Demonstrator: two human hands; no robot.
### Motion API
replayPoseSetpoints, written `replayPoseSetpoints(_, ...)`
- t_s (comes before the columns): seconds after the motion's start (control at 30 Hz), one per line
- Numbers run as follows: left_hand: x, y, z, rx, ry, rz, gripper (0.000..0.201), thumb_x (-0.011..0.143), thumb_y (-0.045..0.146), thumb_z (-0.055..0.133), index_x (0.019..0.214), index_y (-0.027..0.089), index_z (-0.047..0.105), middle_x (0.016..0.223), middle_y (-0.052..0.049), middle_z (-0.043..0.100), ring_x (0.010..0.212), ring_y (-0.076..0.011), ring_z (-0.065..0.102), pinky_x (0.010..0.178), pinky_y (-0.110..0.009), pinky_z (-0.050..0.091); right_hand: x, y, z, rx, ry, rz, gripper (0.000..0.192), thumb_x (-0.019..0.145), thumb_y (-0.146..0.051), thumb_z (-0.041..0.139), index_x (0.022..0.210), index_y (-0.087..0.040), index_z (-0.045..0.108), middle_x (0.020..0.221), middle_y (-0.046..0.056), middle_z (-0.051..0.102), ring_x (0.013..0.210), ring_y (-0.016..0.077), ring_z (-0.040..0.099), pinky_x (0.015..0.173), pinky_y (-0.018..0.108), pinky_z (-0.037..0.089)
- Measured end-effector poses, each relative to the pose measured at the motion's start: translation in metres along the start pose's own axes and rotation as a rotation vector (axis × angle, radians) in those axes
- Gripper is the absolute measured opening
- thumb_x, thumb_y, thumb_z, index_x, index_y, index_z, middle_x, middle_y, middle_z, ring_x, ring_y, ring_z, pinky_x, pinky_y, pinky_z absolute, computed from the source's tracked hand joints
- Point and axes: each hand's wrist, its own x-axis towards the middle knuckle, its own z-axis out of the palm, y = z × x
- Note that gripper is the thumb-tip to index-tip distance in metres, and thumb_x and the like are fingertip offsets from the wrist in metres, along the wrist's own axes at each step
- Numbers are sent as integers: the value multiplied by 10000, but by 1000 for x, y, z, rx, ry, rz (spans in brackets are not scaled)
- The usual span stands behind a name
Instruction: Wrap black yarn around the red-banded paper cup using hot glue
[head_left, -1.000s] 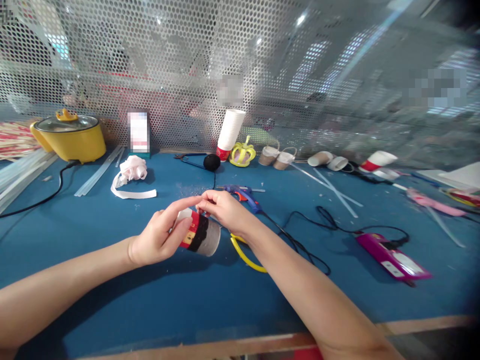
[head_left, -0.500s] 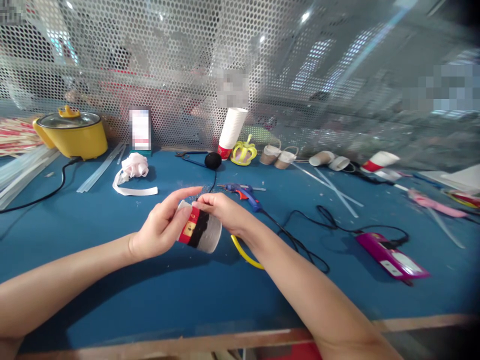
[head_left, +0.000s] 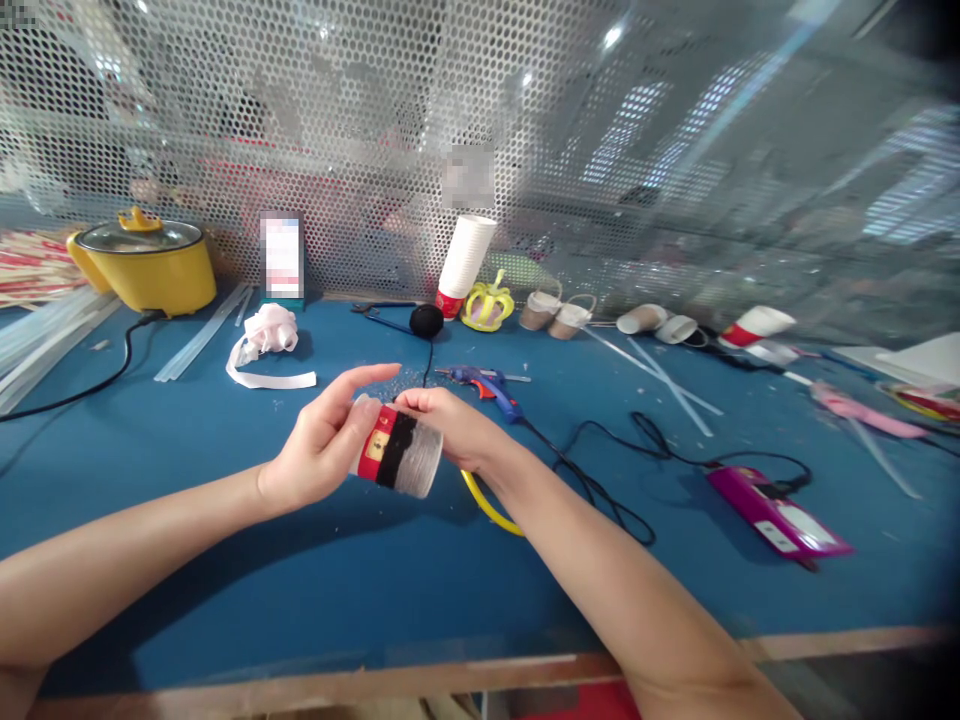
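Note:
A paper cup (head_left: 401, 456) lies on its side between my hands, above the blue table (head_left: 225, 540). It carries a red band and a black band. My left hand (head_left: 319, 450) grips the cup's end, forefinger stretched out over it. My right hand (head_left: 450, 425) pinches the black band at the cup's upper side. A yellow loop (head_left: 484, 505) lies on the table under my right wrist.
A blue glue gun (head_left: 487, 388) with a black cord lies just behind my hands. A purple device (head_left: 776, 512) sits right. Yellow pot (head_left: 146, 265), white ribbon (head_left: 266, 340), a cup stack (head_left: 463, 262), yellow crown (head_left: 486, 305) and several cups line the perforated screen.
The cup has turned slightly in my hands, and my right fingers have shifted along the black band. Both hands stay in nearly the same place.

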Motion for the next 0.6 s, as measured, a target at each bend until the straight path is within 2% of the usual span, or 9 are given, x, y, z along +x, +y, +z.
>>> replayPoseSetpoints(0.13,-3,-3,-3,202,-33,189,333,896,238,385,1214,153,438,589,41,490,481,-60,398,465,-173,364,-2,-8,-7,3,-8,-2,376,697,-518,614,637,-152,557,542,-23,540,476,89,476,457,216,373)
replayPoseSetpoints(0.27,1,-12,-6,265,-29,208,345,896,227,376,1228,138,405,645,31,517,526,-67,432,528,-186,400,-10,-16,-20,32,-132,31,497,770,-615,453,796,-150,625,697,45,630,623,147,589,522,260,474)
replayPoseSetpoints(0.37,6,-16,-8,244,-112,96,379,900,262,361,1257,137,377,666,26,525,546,-77,433,561,-202,412,-18,-13,-26,-64,-181,-67,449,735,-535,574,986,-164,605,887,62,652,826,179,609,675,301,509)
replayPoseSetpoints(0.47,10,-17,-8,130,-189,-78,405,900,327,357,1266,156,376,756,2,557,652,-98,487,633,-220,437,-23,-2,-25,-179,-129,-188,502,715,-423,648,1128,-163,533,1056,80,615,958,188,582,825,339,476)
replayPoseSetpoints(0.53,11,-17,-7,72,-218,-177,431,888,368,381,1269,167,379,779,-3,562,690,-109,502,643,-227,442,-25,4,-22,-271,-88,-240,539,724,-389,646,1184,-155,490,1111,101,588,1001,203,567,862,365,457)
replayPoseSetpoints(0.6,10,-18,-6,44,-243,-246,457,872,398,411,1268,173,384,710,16,541,631,-101,488,590,-216,430,-28,7,-17,-375,-61,-269,587,711,-364,662,1220,-152,460,1125,116,579,1001,219,564,835,375,468)
